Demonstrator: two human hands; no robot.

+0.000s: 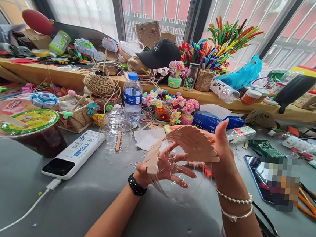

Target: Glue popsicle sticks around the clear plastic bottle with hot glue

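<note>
Between my hands is a clear plastic bottle piece with a curved row of overlapping flat wooden craft sticks [191, 141] along its rim. My left hand [166, 167] supports it from the left, thumb at the stick ends and fingers spread behind the see-through plastic. On the other side my right hand [224, 153] grips the row's right end, thumb raised and the other fingers partly hidden behind the sticks. Beyond my left hand lies a cut clear bottle [114, 125] with a single wooden stick [118, 141] at it. White paper [147, 138] is behind the piece.
At left are a lidded drink cup [45, 138] and a white power bank [82, 148] with a cable. A water bottle [131, 101] stands behind. To the right lie a phone [255, 175] and orange-handled scissors [309, 202]. Craft supplies crowd the back ledge [155, 85].
</note>
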